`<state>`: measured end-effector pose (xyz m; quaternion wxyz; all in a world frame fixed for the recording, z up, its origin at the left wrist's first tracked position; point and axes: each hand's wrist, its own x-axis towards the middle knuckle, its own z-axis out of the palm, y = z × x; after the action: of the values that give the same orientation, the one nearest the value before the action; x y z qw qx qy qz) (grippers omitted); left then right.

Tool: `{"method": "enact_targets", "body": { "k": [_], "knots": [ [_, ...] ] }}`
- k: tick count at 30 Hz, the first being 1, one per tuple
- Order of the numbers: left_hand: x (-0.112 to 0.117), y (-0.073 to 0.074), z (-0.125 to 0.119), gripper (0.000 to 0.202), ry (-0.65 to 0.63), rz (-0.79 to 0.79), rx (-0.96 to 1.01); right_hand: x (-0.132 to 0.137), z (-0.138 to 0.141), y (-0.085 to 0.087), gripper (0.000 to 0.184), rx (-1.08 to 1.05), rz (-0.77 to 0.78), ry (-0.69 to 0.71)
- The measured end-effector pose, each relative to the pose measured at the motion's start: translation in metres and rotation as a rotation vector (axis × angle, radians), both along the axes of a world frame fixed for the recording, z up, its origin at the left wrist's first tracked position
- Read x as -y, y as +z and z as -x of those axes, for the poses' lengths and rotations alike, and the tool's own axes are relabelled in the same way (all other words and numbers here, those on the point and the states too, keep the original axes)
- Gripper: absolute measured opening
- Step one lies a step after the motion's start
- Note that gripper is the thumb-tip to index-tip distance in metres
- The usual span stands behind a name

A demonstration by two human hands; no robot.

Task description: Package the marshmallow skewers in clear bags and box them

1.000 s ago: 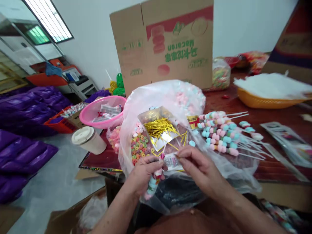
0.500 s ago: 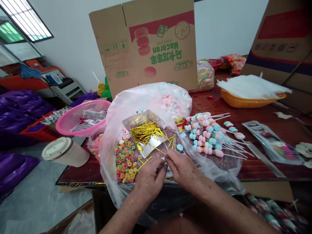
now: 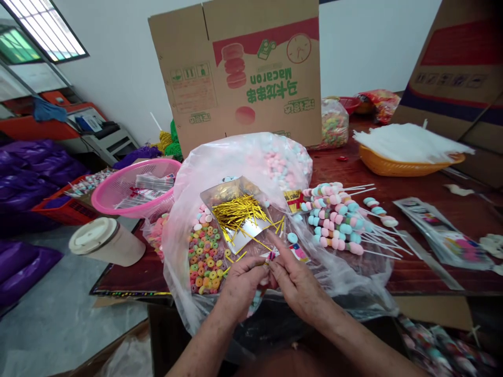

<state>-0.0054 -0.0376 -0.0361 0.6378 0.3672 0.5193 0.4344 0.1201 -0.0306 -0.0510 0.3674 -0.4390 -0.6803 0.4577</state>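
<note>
Candy skewer [image 3: 256, 300] low between the two hands, in front of the table edge; body largely hidden by fingers, a pale blue stretch showing beneath them. Left hand [image 3: 243, 280] closed around its upper part, thumb and forefinger pinching near the gathered, pinkish top. Right hand [image 3: 297, 275] touching the same spot, index finger stretched out; cannot tell whether its thumb and curled fingers pinch anything. Glint of gold at the pinch.

Containers: large plastic bag [image 3: 202, 159] spread open just beyond the hands, ring candies [image 3: 204, 257] at its left, pink and blue marshmallows [image 3: 280, 166] towards the back. Open packet [image 3: 251, 235] among them, heaped with gold twist ties [image 3: 239, 213]; a few strays beside it.

Pink basket [image 3: 105, 192] to the left, holding flat clear packs [image 3: 154, 182]. Lidded cup [image 3: 123, 248] near it, tilted in view, contents hidden. Yellow-orange basket [image 3: 395, 164] at right, piled with white sheets [image 3: 420, 142]. Clear bag [image 3: 334, 127] of multicoloured sweets beside the cardboard box [image 3: 236, 78].
</note>
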Motion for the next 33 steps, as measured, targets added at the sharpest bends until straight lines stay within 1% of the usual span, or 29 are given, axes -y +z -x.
{"method": "enact_targets", "body": {
  "k": [4,6,7,9,11,12,13,14,15,18,19,21,22,23,24,25,27,28,30,32,33],
  "knots": [
    [0.007,-0.001,0.008,0.017,-0.121,-0.067,-0.067,-0.003,-0.003,-0.003,0.057,0.114,0.000,0.017],
    [0.010,-0.004,0.008,0.022,-0.133,-0.066,-0.072,-0.001,-0.003,-0.004,0.057,0.199,-0.035,0.034],
    [0.011,-0.006,0.007,0.026,-0.105,-0.055,-0.053,0.000,-0.001,-0.005,0.056,0.244,-0.065,0.034],
    [0.012,-0.009,0.005,0.031,0.000,-0.028,0.017,0.005,0.003,-0.008,0.052,0.283,-0.128,-0.010],
    [0.012,-0.011,0.003,0.030,0.091,-0.016,0.091,0.009,0.006,-0.011,0.045,0.195,-0.149,-0.124],
    [0.012,-0.011,0.003,0.029,0.098,-0.011,0.120,0.010,0.006,-0.011,0.040,0.118,-0.126,-0.167],
    [0.011,-0.011,0.004,0.029,0.078,-0.003,0.144,0.011,0.004,-0.010,0.034,0.048,-0.089,-0.167],
    [0.011,-0.009,0.006,0.029,0.041,0.014,0.172,0.011,0.001,-0.007,0.028,0.003,-0.061,-0.121],
    [0.011,-0.007,0.007,0.029,0.003,0.042,0.208,0.010,-0.003,-0.002,0.025,-0.012,-0.060,-0.042],
    [0.012,-0.001,0.011,0.029,-0.092,0.147,0.346,0.003,-0.020,0.018,0.028,0.025,-0.179,0.239],
    [0.012,0.000,0.011,0.031,-0.121,0.164,0.393,0.000,-0.025,0.024,0.028,0.017,-0.194,0.317],
    [0.014,0.003,0.009,0.044,-0.171,0.157,0.479,-0.004,-0.031,0.033,0.027,-0.035,-0.134,0.465],
    [0.015,0.003,0.007,0.052,-0.181,0.137,0.511,-0.005,-0.032,0.035,0.027,-0.060,-0.089,0.509],
    [0.016,0.004,0.006,0.060,-0.170,0.116,0.531,-0.005,-0.031,0.035,0.027,-0.075,-0.064,0.510],
    [0.017,0.004,0.004,0.065,-0.141,0.103,0.535,-0.005,-0.030,0.033,0.028,-0.073,-0.070,0.468],
    [0.017,0.004,0.003,0.066,-0.095,0.099,0.524,-0.004,-0.027,0.030,0.029,-0.050,-0.107,0.392],
    [0.016,0.003,0.002,0.064,0.024,0.099,0.474,-0.002,-0.021,0.023,0.028,0.057,-0.246,0.216],
    [0.015,0.003,0.001,0.062,0.079,0.092,0.442,-0.001,-0.019,0.020,0.026,0.130,-0.345,0.148],
    [0.013,0.004,-0.001,0.057,0.167,0.029,0.338,-0.001,-0.018,0.018,0.024,0.284,-0.578,0.067],
    [0.012,0.007,-0.003,0.062,0.245,-0.080,0.169,-0.002,-0.019,0.023,0.025,0.394,-0.800,0.009],
    [0.011,0.010,-0.004,0.064,0.257,-0.103,0.093,-0.002,-0.020,0.026,0.025,0.428,-0.886,-0.039]
  ]
}}
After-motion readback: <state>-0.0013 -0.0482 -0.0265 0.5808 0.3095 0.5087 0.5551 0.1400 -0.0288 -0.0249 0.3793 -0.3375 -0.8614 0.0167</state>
